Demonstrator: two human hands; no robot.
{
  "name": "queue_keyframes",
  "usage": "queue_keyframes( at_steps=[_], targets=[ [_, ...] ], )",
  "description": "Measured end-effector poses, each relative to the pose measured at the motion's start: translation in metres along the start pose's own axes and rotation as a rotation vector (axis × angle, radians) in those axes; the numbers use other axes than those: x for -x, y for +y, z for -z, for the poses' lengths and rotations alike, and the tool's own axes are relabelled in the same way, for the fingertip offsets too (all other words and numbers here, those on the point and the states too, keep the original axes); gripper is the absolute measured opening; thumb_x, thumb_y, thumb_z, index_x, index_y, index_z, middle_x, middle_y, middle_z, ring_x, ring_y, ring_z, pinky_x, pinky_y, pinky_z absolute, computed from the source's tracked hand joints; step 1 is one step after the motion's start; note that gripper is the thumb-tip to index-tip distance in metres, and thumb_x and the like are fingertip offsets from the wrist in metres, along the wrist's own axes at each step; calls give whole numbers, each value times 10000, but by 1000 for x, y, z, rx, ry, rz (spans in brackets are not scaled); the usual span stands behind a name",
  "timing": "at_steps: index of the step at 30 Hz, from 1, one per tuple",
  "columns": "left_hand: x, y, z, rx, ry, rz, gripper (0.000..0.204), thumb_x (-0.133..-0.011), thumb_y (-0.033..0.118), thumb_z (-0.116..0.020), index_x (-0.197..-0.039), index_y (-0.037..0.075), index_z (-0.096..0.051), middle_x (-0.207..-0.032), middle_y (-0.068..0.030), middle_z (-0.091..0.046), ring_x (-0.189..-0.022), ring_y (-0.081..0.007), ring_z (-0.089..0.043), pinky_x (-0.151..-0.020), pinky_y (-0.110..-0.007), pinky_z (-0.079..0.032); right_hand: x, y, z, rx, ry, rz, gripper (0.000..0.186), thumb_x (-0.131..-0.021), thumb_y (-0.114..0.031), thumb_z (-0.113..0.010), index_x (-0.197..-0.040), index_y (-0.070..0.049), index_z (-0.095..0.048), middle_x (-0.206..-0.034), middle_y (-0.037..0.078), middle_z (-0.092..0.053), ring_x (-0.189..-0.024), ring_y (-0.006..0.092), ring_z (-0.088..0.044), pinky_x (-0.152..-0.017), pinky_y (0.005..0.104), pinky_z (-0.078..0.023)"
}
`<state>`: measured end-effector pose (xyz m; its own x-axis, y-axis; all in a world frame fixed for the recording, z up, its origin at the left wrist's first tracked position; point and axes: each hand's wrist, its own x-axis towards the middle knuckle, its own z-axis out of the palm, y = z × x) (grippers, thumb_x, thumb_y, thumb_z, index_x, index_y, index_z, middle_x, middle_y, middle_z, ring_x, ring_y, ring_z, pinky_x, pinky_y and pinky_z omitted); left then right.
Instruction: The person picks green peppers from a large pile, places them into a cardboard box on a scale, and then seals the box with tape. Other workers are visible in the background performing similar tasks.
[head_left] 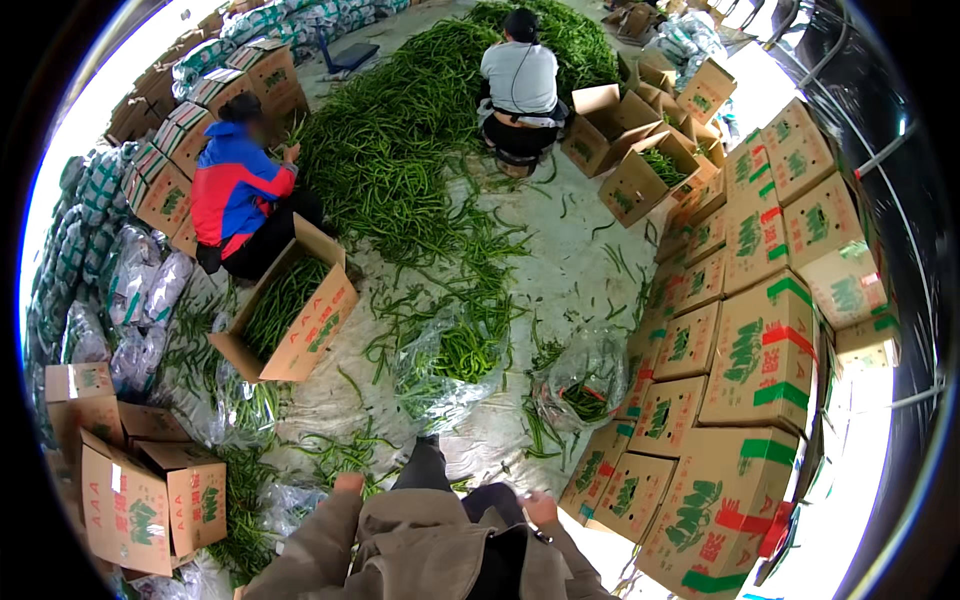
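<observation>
Left hand [350, 483]: low, at the end of a tan sleeve, fingers mostly hidden; cannot tell whether they are closed or spread. Nearest to it, loose long green peppers [345, 450] on the floor, with a crumpled clear bag [290, 500] to the left.

Right hand [540, 508]: beside the dark-trousered knee, fingers bent; cannot tell if anything is in them. Taped cartons [660, 415] stacked to its right.

Just past the forward foot, between the two hands' lines: open plastic bag [435, 408], peppers heaped inside. Second bag [555, 402], a few peppers in it, to the right.

Farther left, tilted open carton [312, 330] full of peppers; behind it, co-worker in red-and-blue jacket [228, 182]. Beyond, big pepper pile [400, 150]; co-worker in white top [520, 80] low beside it.
</observation>
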<state>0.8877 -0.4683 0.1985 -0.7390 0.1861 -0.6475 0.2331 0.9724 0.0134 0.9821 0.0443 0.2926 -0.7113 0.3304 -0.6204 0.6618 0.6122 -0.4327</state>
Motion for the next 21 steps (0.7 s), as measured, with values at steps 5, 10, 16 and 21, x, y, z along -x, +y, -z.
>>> queue_keyframes(
  at_steps=[5,10,16,21],
  targets=[
    [-142,33,146,1073,222,105,292,-856,242,-609,-929,-14,-729,-842,-172,-724,-753,-273,-698,-679,-417,-544,-54,-50,98,-264,150,-81,490,-871,-357,-717,-1153,44,-704,-1012,144,-761,-914,219,-723,-832,354,-561],
    [-259,149,263,1572,252,146,321,-904,262,-626,-1109,30,-710,-875,-76,-699,-747,-158,-643,-619,-332,-520,-142,88,147,5,60,-176,479,-824,-446,-743,-1092,-50,-759,-959,125,-760,-915,237,-720,-851,370,-544],
    [-254,111,228,258,159,324,289,-851,320,-657,-1049,119,-722,-978,-168,-712,-917,-354,-699,-756,-500,-544,-276,14,202,120,-257,-82,359,-893,-358,-710,-1066,-46,-752,-987,125,-749,-924,237,-702,-841,375,-543],
    [-237,242,225,359,-362,165,315,-880,321,-636,-1147,196,-747,-1172,-99,-709,-1137,-274,-659,-988,-434,-497,-374,-20,381,-111,49,-136,266,-938,-280,-688,-1032,-36,-742,-958,108,-736,-872,221,-678,-780,380,-539]
  ],
)
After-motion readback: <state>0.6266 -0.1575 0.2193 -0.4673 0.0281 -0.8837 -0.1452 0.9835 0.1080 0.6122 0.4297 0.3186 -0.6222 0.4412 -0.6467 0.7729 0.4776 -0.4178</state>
